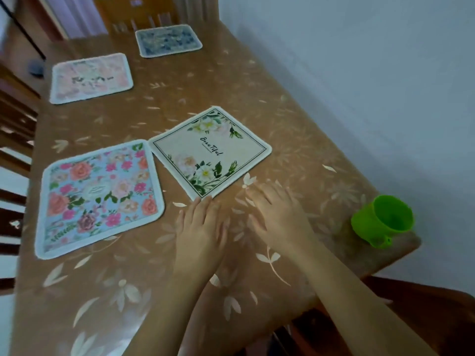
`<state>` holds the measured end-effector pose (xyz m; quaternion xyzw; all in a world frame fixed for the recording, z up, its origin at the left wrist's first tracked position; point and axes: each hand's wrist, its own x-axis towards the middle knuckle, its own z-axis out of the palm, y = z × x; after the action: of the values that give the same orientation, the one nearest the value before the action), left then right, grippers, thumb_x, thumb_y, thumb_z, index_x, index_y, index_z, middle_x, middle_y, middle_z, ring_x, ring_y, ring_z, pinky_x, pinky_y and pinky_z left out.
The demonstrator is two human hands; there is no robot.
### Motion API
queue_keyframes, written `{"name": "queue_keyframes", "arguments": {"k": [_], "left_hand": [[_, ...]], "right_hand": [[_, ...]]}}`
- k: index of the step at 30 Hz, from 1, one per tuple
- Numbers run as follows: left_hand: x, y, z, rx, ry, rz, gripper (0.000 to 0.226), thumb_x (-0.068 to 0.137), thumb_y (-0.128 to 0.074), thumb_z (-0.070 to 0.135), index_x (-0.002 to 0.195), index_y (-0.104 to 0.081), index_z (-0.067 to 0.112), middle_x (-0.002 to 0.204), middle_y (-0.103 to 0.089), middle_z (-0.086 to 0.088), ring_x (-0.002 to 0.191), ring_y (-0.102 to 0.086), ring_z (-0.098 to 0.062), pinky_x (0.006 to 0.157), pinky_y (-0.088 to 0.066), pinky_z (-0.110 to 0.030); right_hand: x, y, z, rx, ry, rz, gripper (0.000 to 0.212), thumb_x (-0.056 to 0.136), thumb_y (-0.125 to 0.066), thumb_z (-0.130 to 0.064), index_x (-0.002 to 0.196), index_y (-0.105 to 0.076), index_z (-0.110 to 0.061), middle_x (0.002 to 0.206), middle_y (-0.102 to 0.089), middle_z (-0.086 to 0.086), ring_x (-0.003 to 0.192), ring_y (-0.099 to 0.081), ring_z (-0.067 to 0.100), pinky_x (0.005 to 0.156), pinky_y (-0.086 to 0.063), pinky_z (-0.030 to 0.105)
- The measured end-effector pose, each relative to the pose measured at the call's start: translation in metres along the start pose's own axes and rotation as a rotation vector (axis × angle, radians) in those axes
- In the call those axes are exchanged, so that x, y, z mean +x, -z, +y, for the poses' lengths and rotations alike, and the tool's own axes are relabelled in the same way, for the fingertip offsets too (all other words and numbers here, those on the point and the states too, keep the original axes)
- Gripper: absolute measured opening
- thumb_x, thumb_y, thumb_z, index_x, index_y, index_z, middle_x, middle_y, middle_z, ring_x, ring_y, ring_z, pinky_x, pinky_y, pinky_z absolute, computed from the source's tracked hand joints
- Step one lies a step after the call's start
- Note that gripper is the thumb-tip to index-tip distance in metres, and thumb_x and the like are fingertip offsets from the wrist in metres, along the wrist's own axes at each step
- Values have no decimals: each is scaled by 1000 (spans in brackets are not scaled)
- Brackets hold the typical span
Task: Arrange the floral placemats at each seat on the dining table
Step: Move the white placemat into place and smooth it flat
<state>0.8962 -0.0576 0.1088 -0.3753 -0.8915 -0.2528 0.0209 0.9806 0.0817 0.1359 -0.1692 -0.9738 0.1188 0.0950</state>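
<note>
At 9 o'clock on the surface (295,129): blue rose placemat (99,199) | 10 o'clock: pink placemat (91,77) | 12 o'clock: dark-blue placemat (168,40) | centre: cream "Beautiful" placemat (210,151), askew | left hand (201,227) flat, empty, fingertips at cream mat's near corner | right hand (279,214) flat, empty | 3 o'clock: green cup (383,219)

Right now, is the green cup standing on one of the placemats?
No, the green cup sits on the bare tablecloth near the table's corner.
</note>
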Motion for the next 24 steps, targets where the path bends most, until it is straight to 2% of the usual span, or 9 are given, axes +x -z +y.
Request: {"name": "queue_keyframes", "arguments": {"k": [3, 5, 9, 13, 19, 21, 24], "left_hand": [[12, -17, -2, -7, 122, -69, 42, 82, -58, 10, 124, -52, 3, 133, -48, -18, 124, -41, -36, 100, -32, -57], [19, -31, -6, 24, 169, -80, 43, 83, -57, 12, 124, -50, 3, 135, -47, -18, 127, -38, -37, 101, -30, -58], [35, -62, -12, 98, 192, -67, 43, 73, -70, 6, 113, -59, -1, 123, -57, -24, 117, -49, -43, 93, -39, -62], [53, -95, -25, 162, 195, -23, 43, 68, -74, 3, 109, -61, -1, 116, -61, -24, 112, -54, -43, 90, -42, -62], [72, -133, -47, 125, 270, -44, 38, 87, -56, 15, 124, -51, 7, 134, -48, -17, 131, -34, -34, 108, -21, -53], [78, -139, -53, 106, 267, -34, 37, 87, -58, 16, 123, -53, 7, 134, -48, -17, 129, -35, -35, 107, -24, -51], [84, -145, -59, 69, 268, 3, 39, 82, -65, 16, 120, -56, 7, 132, -51, -17, 126, -40, -35, 103, -32, -50]], "right_hand": [[28, -17, 21, 30, 61, -91, 47, 88, -50, -27, 133, -40, -17, 140, -42, 6, 134, -30, 26, 110, -25, 51], [47, -29, 36, 37, 81, -96, 46, 88, -51, -26, 132, -41, -17, 140, -43, 6, 133, -31, 26, 109, -26, 53], [79, -59, 61, 22, 171, -98, 45, 82, -58, -21, 126, -49, -11, 136, -48, 12, 130, -38, 30, 104, -31, 55], [101, -96, 78, -15, 264, -153, 47, 80, -63, -21, 123, -51, -8, 134, -50, 15, 128, -40, 32, 102, -32, 55], [135, -140, 99, -21, 339, -236, 53, 86, -56, -31, 133, -40, -14, 145, -36, 8, 136, -26, 25, 110, -20, 45], [142, -147, 104, -9, 360, -233, 51, 84, -61, -30, 129, -45, -12, 141, -42, 10, 133, -32, 27, 108, -24, 45], [149, -153, 107, 39, 422, -146, 45, 72, -74, -26, 110, -61, -8, 120, -61, 14, 115, -53, 32, 95, -43, 46]]}}
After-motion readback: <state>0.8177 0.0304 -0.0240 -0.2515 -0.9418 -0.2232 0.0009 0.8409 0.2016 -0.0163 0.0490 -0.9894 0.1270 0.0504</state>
